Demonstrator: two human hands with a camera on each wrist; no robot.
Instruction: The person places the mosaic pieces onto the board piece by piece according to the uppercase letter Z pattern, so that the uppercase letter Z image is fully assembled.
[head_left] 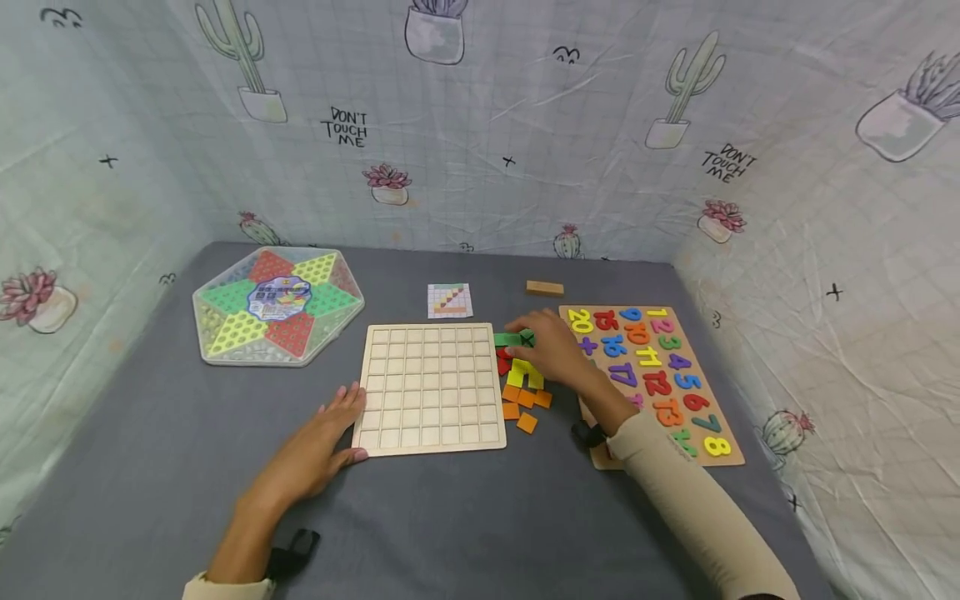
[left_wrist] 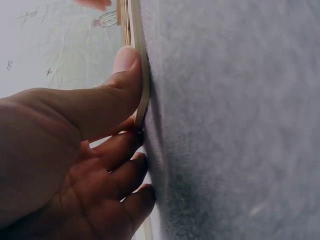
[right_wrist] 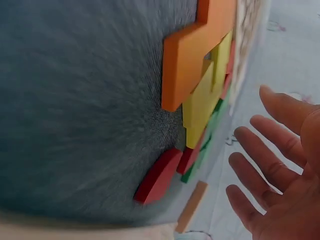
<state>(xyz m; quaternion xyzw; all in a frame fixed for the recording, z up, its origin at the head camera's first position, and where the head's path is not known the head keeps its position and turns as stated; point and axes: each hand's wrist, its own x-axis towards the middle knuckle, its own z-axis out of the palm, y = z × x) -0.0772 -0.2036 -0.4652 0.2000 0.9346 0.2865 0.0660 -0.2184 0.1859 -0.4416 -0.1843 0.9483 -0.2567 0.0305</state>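
Observation:
A light wooden grid board (head_left: 430,387) lies flat on the grey table. My left hand (head_left: 322,442) rests at its front left corner; in the left wrist view the thumb (left_wrist: 127,75) lies along the board's edge with the fingers spread beside it. Over the small square tiles right of the board hovers my right hand (head_left: 551,350), fingers apart and holding nothing in the right wrist view. Beneath and around it are green tiles (head_left: 507,339), red tiles (head_left: 502,362), yellow tiles (head_left: 516,377) and orange tiles (head_left: 527,423).
A small printed pattern card (head_left: 450,301) lies behind the board, a wooden block (head_left: 544,288) to its right. Under my right forearm sits a number puzzle board (head_left: 731,446). A hexagonal star-patterned game box (head_left: 279,298) stands at back left. Printed cloth (head_left: 465,125) walls the table's back and sides.

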